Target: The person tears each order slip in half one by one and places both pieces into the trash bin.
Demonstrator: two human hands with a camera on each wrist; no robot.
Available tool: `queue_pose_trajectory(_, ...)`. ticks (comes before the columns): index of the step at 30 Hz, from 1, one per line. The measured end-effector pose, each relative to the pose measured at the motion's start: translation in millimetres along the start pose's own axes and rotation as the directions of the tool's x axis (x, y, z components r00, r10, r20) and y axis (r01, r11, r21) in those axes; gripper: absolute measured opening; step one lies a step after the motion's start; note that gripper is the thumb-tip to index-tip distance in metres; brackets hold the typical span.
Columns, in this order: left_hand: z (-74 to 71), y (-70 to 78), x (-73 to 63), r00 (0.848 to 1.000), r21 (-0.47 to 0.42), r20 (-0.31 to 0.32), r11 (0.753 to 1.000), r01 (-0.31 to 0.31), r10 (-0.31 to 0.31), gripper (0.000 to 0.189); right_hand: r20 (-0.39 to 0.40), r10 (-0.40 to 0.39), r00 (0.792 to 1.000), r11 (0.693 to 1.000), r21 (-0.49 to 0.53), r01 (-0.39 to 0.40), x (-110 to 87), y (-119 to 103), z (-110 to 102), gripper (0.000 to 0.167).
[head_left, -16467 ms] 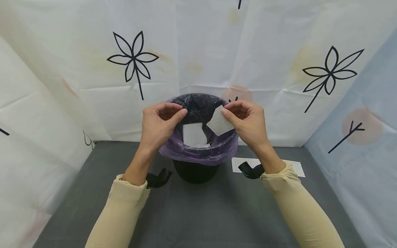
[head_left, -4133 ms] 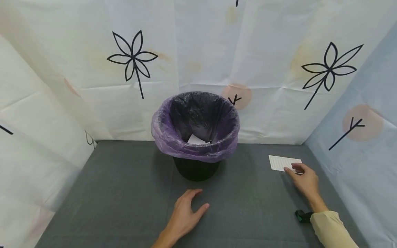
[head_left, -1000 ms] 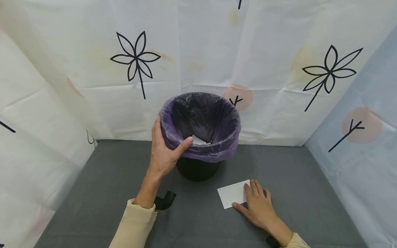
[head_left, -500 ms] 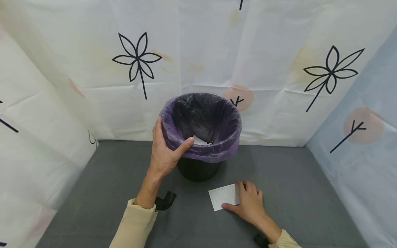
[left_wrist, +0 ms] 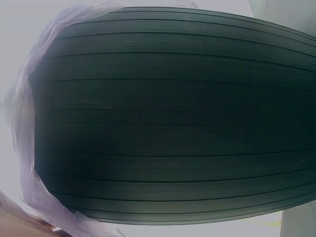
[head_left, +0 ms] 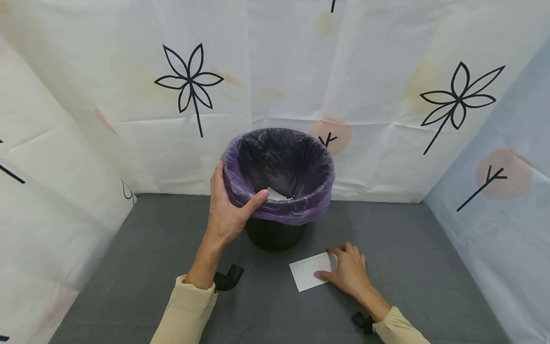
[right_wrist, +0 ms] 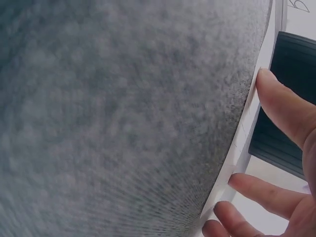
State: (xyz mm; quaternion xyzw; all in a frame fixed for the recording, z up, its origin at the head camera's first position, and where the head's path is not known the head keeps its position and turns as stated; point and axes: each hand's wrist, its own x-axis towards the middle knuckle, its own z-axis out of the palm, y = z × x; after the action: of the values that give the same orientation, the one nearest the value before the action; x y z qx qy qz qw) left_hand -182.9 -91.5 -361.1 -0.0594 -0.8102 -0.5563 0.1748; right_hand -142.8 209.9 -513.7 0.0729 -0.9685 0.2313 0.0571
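Note:
A dark ribbed trash bin (head_left: 275,235) stands on the grey tabletop, its rim wrapped in a purple bin liner (head_left: 315,203). My left hand (head_left: 225,217) holds the left front of the lined rim, thumb over the front edge and fingers along the side. The left wrist view shows the bin's wall (left_wrist: 173,118) close up. In front of the bin, at right, lies a lined white sheet of paper (head_left: 308,272). My right hand (head_left: 350,270) pinches its right end between thumb and fingers. The right wrist view shows the paper (right_wrist: 242,143) almost edge-on at the fingertips.
White paper (head_left: 275,194) lies inside the bin, partly hidden by the rim. A white cloth backdrop (head_left: 283,62) with plant drawings rises behind the grey table (head_left: 150,248) and along both sides. A dark cord (head_left: 127,191) hangs at the back left corner.
Over the last seconds my right hand brought the paper from the back right toward the bin's front. My left hand went from the table to the rim. Lately the right fingers shifted slightly rightward.

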Motion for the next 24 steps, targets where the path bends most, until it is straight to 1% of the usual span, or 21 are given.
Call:
queue_pose_trajectory(7, -0.3, 1.0, 0.3, 1.0, -0.004, 0.003, 1.0, -0.004, 0.004, 0.118, -0.026, -0.014, 1.0, 1.0, 0.019, 0.014, 1.7, 1.3, -0.5, 0.056)
queue_pose_trajectory(11, -0.9, 1.5, 0.1, 1.0, 0.0, 0.007, 1.0, -0.002, 0.002, 0.118, -0.019, 0.005, 1.0, 0.998, 0.069, -0.004, 2.9, 1.2, -0.6, 0.047)
queue_pose_trajectory(14, -1.2, 1.8, 0.0, 1.0, 0.0, 0.012, 1.0, -0.003, 0.003, 0.118, 0.004, 0.039, 0.999, 0.988, 0.147, -0.039, 3.3, 1.2, -1.4, 0.046)
queue_pose_trajectory(18, -1.7, 1.8, -0.2, 1.0, 0.002, 0.014, 1.0, -0.004, 0.004, 0.118, 0.026, 0.071, 0.997, 0.968, 0.239, -0.075, 3.4, 1.5, -2.1, 0.05)
queue_pose_trajectory(24, -2.6, 1.5, -0.3, 1.0, 0.004, 0.015, 1.0, -0.006, 0.006, 0.118, 0.029, 0.076, 0.997, 0.956, 0.281, -0.081, 3.8, 0.1, -2.0, 0.048)
